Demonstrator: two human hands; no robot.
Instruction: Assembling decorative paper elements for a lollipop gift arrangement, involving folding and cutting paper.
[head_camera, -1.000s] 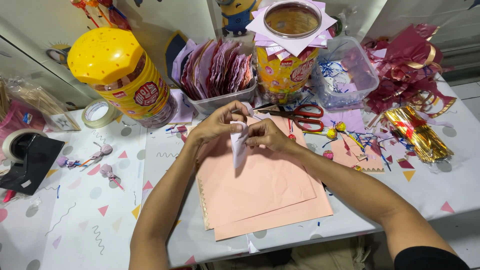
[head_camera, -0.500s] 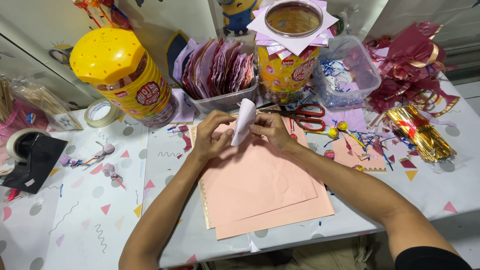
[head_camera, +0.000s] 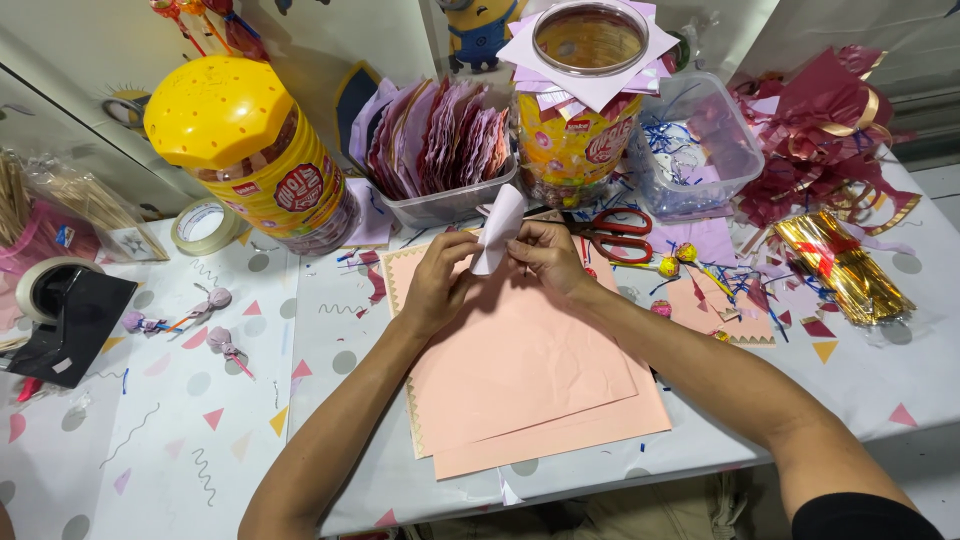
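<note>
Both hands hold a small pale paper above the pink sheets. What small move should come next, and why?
Probably pinch the pale paper tighter at its lower end. The left hand and right hand meet there, each with a grip on it, while its upper part stands loose and curved above the pink sheets. What is inside, I cannot tell.

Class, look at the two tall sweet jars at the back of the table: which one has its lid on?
The left jar, capped with a yellow faceted lid. The other jar is topped only by pale paper squares and a clear dish.
</note>
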